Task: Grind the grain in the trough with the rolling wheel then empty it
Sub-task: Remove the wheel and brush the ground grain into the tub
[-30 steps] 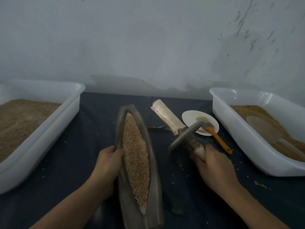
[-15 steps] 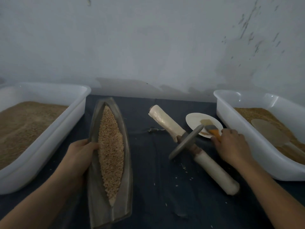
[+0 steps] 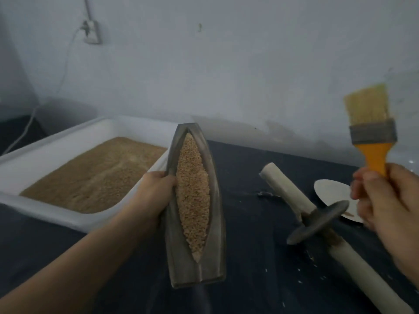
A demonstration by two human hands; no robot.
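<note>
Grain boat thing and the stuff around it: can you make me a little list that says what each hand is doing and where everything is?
left hand: grips the left rim of the trough
trough: full of grain, beside the white tub
white tub: holds brown grain
right hand: holds the brush by its orange handle, bristles up
rolling wheel: lies on the dark table, no hand on it
white plate: behind the wheel

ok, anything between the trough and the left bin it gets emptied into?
Nothing visible. The trough, gripped by the left hand, sits right against the white bin; the rolling wheel lies off to its right.
</note>
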